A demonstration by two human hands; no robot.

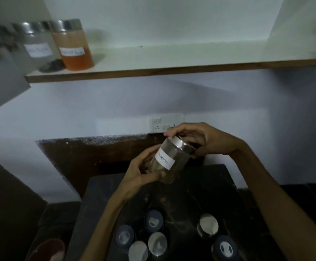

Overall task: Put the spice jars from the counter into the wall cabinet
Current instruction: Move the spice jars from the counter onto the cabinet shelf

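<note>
Dim and murky overall, with a cold blue-grey cast. The brightest zone is the white cabinet interior (172, 25) from 11 to 1 o'clock; the dark counter (200, 194) at 6 o'clock sinks into shadow. Jars on the shelf (72, 44) at 10 o'clock are smeared by motion blur. Metal lids (208, 224) near 5 o'clock catch faint glare. Straight edges bow at the corners

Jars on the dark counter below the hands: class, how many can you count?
6. Three blue-lidded jars and three silver-lidded jars: five cluster lower centre, one blue sits far right. Others may lie below the frame.
</note>
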